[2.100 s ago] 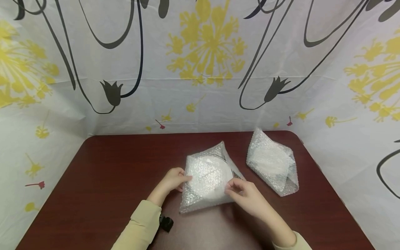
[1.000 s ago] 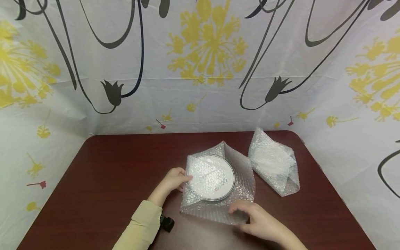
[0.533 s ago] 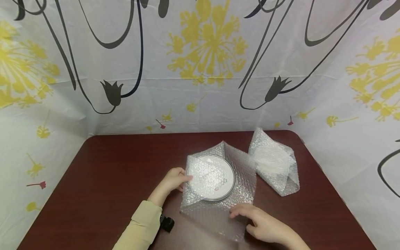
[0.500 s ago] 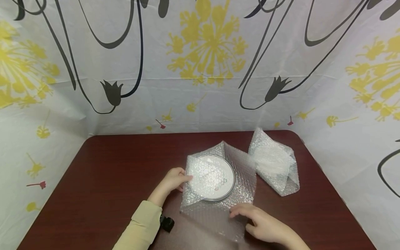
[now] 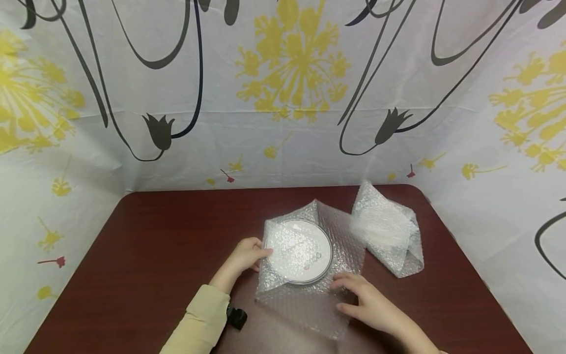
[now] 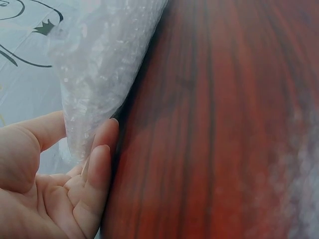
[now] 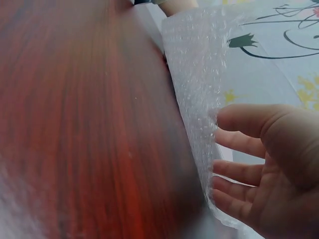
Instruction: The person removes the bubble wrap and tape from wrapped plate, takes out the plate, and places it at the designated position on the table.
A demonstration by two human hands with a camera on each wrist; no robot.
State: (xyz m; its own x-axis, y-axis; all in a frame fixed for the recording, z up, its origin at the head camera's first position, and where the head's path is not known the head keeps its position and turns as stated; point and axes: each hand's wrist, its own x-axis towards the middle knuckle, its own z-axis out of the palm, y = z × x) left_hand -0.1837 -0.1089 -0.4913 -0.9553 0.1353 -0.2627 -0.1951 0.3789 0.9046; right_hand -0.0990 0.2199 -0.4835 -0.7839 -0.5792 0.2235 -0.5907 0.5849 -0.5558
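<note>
A round white dish with a dark rim (image 5: 309, 253) lies on a sheet of bubble wrap (image 5: 305, 307) in the middle of the table. Part of the wrap still covers the dish's left side; the right and near flaps are spread out. My left hand (image 5: 244, 253) holds the wrap's left edge, thumb on top and fingers beneath, as the left wrist view shows too. Over the near right part of the wrap, my right hand (image 5: 369, 302) has its fingers loosely bent and apart. In the right wrist view its fingertips (image 7: 222, 167) touch the wrap's edge without a visible grip.
Another bubble-wrapped bundle (image 5: 384, 228) lies at the back right, its edge meeting the spread wrap. The dark red wooden table (image 5: 177, 236) extends around both. Behind and beside it hangs a white patterned cloth (image 5: 283, 147). A small black device (image 5: 237, 318) sits at my left wrist.
The flap over the dish's right side has been unfolded and now lies flat toward the front and right, baring the dish. My right hand released it and shifted slightly forward; the left stayed.
</note>
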